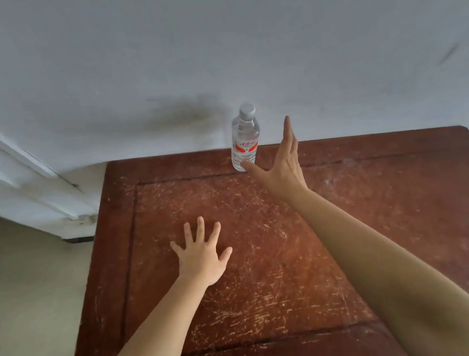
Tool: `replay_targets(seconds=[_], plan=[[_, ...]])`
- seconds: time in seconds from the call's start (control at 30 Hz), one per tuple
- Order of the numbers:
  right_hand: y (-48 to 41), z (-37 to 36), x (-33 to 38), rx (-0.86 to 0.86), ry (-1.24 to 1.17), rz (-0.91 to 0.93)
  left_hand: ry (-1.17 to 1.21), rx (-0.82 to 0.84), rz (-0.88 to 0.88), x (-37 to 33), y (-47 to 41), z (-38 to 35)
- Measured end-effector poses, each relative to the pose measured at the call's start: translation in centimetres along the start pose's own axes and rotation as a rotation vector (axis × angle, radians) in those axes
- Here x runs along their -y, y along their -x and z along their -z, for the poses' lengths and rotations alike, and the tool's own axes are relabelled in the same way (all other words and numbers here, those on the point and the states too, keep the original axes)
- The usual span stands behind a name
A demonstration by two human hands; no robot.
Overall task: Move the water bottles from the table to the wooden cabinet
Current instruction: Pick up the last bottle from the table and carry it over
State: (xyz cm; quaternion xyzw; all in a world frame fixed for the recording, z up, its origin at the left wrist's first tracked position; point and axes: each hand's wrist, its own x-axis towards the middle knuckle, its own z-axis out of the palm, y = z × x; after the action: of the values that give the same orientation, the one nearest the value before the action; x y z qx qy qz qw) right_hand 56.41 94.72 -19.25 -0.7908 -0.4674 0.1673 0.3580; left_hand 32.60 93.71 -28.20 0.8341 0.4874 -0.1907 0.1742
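White trim (14,174) slants along the left. The left hand (202,256) lies released, fingers spread flat over the scratched wooden top (386,207). The water bottle (244,140) stands upright at the top's far edge by the wall (215,37). The right hand (281,163), released with straight fingers, has its thumb tip at the bottle's base.

A water bottle (244,140) stands upright at the far edge of the scratched wooden top (400,206). The right hand (280,165), fingers straight, is just beside it; the left hand (202,256) lies spread flat.
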Motion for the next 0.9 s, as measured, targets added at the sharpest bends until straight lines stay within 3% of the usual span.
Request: replay_targets(seconds=[0.2, 0.43, 0.63, 0.9], plan=[[-5.8, -6.4, -2.1, -0.095, 0.021, 0.224, -0.058, -0.046, -0.001, 0.2, -0.8, -0.9], [-6.6, -8.5, -3.2, -0.131, -0.214, 0.237, -0.096, -0.038, 0.030, 0.4, -1.0, -1.4], [-2.5, -6.4, -4.9, -0.057, -0.247, 0.232, -0.104, -0.022, 0.043, 0.3, -1.1, -1.1], [8.4, -1.8, -6.2, -0.077, -0.094, 0.163, -0.121, 0.019, 0.015, 0.4, -1.0, -0.2]])
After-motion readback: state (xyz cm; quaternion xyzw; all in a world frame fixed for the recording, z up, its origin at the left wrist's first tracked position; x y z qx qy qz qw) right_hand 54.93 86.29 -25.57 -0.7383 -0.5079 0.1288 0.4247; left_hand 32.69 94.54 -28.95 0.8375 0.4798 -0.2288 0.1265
